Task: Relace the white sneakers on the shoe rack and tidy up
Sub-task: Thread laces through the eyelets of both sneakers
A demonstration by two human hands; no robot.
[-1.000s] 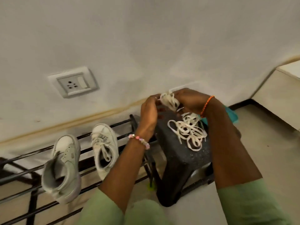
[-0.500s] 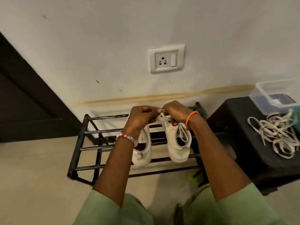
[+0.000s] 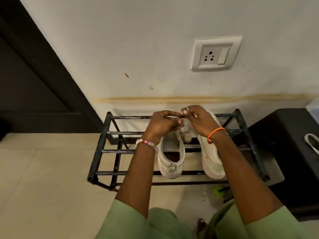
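Two white sneakers (image 3: 172,157) sit side by side on the top bars of the black metal shoe rack (image 3: 98,152), heels toward the camera, toes toward the wall. Both hands are up over the toe ends. Left hand (image 3: 160,125): fingers curled, pinching a white lace (image 3: 172,116) that runs across to the other hand. Right hand (image 3: 198,121): fingers curled, pinching the other end of that lace, tip sticking up above the thumb. A blurred bunch of lace hangs between the hands over the gap between the shoes; cannot tell which shoe it threads into. Left wrist has a beaded bracelet (image 3: 147,143), right wrist an orange cord bracelet (image 3: 214,133). Black stool (image 3: 284,144) stands just right of the rack with a loose white lace (image 3: 312,142) on it. Wall socket (image 3: 215,55) above the rack.
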